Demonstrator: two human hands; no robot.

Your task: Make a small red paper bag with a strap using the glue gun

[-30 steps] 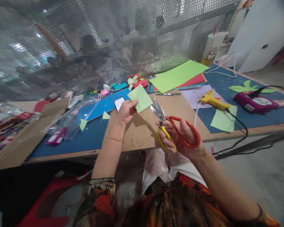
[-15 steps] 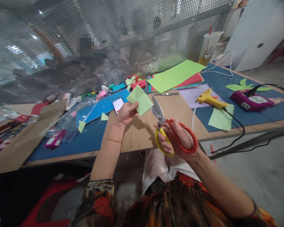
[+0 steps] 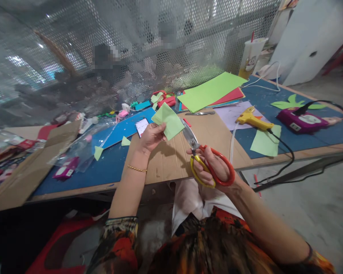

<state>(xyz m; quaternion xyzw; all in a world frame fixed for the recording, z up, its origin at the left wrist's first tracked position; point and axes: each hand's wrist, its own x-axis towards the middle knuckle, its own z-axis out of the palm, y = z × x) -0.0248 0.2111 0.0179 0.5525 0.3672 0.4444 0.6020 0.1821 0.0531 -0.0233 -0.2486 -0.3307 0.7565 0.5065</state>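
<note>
A light green paper square [image 3: 171, 121] is pinched in my left hand [image 3: 153, 136] above the brown cardboard [image 3: 165, 163]. My right hand [image 3: 213, 167] is closed round the scissors [image 3: 193, 143], which have one red handle and one yellow handle. The blades point up and left, nearly together, with their tips by the paper's right edge. On the cardboard's far edge lies a grey knife [image 3: 200, 113]. Small green offcuts [image 3: 125, 141] lie left of the cardboard, near a phone [image 3: 142, 126].
A yellow glue gun [image 3: 254, 120] with a black cord and a purple power box [image 3: 302, 121] are at the right. Coloured sheets [image 3: 214, 91] lie at the back near a drink cup [image 3: 250, 57]. Plastic bags and leaning cardboard [image 3: 42, 160] occupy the left.
The scissor blades have closed from wider apart, and the two handles have come nearer each other. The green paper has barely moved in my left hand.
</note>
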